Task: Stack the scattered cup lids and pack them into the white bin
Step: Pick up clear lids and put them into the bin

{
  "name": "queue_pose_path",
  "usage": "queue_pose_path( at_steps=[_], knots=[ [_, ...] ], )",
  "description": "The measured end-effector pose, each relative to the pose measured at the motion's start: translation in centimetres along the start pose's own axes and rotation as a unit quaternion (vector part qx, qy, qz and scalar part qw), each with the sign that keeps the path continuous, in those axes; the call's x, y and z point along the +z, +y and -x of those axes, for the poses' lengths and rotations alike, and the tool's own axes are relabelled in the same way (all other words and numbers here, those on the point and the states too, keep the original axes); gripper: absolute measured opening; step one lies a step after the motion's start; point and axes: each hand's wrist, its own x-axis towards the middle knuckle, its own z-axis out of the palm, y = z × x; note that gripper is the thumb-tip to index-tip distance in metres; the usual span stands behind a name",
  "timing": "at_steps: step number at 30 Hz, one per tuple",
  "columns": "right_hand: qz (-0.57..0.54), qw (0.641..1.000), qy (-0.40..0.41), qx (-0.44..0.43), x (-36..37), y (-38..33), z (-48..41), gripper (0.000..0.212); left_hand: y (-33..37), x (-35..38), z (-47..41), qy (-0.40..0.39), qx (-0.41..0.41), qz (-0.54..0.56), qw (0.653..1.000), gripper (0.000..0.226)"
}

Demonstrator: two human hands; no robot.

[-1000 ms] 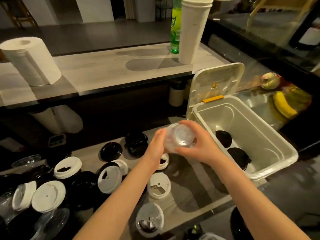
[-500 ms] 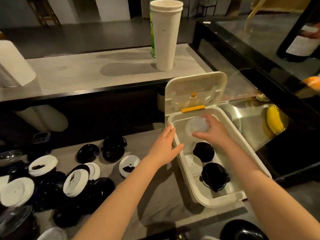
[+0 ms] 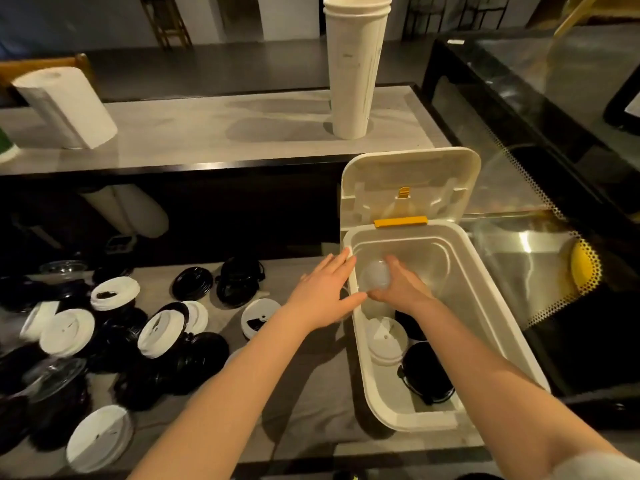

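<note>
Inside the bin (image 3: 481, 306), near its far left corner, the right hand (image 3: 403, 289) held clear lids (image 3: 375, 275), fingers curled round them. The left hand (image 3: 325, 292) lay on the bin's left rim, fingers straight and together. White and black lids (image 3: 69, 332) lay scattered over the counter's (image 3: 311, 393) left end.

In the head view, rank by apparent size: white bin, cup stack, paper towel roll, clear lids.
1. white bin
2. cup stack and paper towel roll: similar, not ranked
3. clear lids, smallest
</note>
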Motion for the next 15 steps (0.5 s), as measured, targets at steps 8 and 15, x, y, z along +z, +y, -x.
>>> queue_pose_path(
  at_steps=[8, 15],
  knots=[
    [-0.013, 1.000, 0.016, 0.015, -0.7, -0.7, 0.9, 0.096, -1.3, -0.1, 1.2, 0.031, -0.023, 0.070, 0.997, 0.068],
    [0.028, 0.976, 0.169, -0.134, -1.3, -6.3, 4.2, 0.042, -8.9, -1.5, 3.4, 0.065, -0.112, 0.000, 0.992, 0.058]
  ],
)
